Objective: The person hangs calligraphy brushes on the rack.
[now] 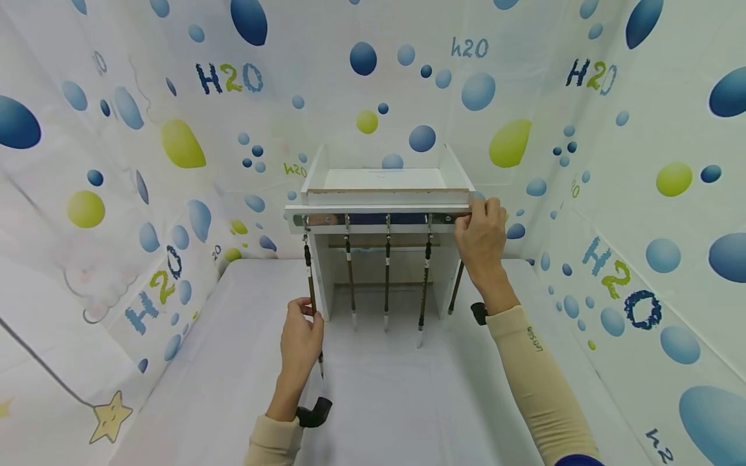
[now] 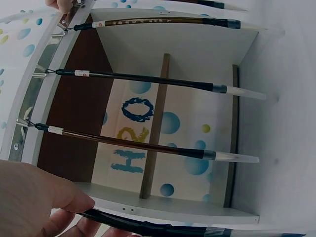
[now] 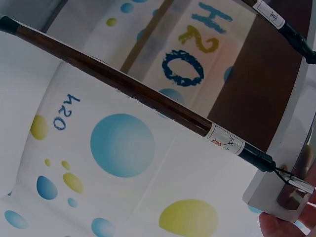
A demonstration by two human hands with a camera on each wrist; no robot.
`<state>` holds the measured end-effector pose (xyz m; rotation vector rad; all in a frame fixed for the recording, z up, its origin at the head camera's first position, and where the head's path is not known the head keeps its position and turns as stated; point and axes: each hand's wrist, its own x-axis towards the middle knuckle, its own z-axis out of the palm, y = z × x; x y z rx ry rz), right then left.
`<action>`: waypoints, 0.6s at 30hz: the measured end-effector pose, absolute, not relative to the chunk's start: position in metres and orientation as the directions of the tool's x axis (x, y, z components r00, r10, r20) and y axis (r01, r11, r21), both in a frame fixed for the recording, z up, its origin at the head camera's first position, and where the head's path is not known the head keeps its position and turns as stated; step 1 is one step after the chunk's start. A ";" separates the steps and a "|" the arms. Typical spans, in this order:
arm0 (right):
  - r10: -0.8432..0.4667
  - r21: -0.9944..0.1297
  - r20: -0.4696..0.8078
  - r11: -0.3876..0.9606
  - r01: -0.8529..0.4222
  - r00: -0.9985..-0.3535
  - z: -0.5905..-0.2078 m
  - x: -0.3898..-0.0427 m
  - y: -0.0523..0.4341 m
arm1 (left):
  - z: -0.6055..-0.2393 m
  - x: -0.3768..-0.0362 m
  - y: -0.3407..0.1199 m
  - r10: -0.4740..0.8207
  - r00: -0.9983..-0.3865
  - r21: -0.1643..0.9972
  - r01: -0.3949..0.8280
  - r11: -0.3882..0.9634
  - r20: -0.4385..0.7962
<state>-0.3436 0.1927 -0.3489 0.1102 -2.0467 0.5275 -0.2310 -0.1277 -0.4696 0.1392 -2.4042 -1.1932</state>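
Observation:
My left hand [image 1: 301,336] pinches the leftmost calligraphy brush [image 1: 311,275] about midway down its shaft. In the left wrist view that brush's dark handle [image 2: 148,228] runs out past my thumb toward its tip. My right hand [image 1: 482,236] grips the right end of the white hook rail [image 1: 373,210], fingers over its top edge. From hooks along the rail's metal strip, several brushes hang tip down, among them a middle brush [image 1: 387,278] and a thicker one [image 1: 424,291]. The rightmost brush [image 3: 118,84] hangs by a black loop close to my right fingers [image 3: 279,226].
Behind the rail stands a white box-like stand with a raised tray [image 1: 384,178] on top. Thin brown bars [image 2: 157,123] cross the stand's open inside. A white cloth [image 1: 379,401] covers the table, and printed bubble sheets [image 1: 326,77] form the walls around it.

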 end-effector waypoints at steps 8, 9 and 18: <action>0.136 -0.323 0.845 0.901 -0.289 -0.517 -0.347 -0.342 0.193 | -0.479 -0.247 -0.136 -0.255 -0.889 0.764 0.146 0.629 0.380; 0.136 -0.322 0.846 0.901 -0.290 -0.516 -0.347 -0.342 0.193 | -0.479 -0.250 -0.137 -0.255 -0.890 0.764 0.145 0.628 0.379; 0.136 -0.317 0.845 0.907 -0.279 -0.518 -0.348 -0.342 0.192 | -0.491 -0.276 -0.143 -0.242 -0.897 0.777 0.157 0.610 0.371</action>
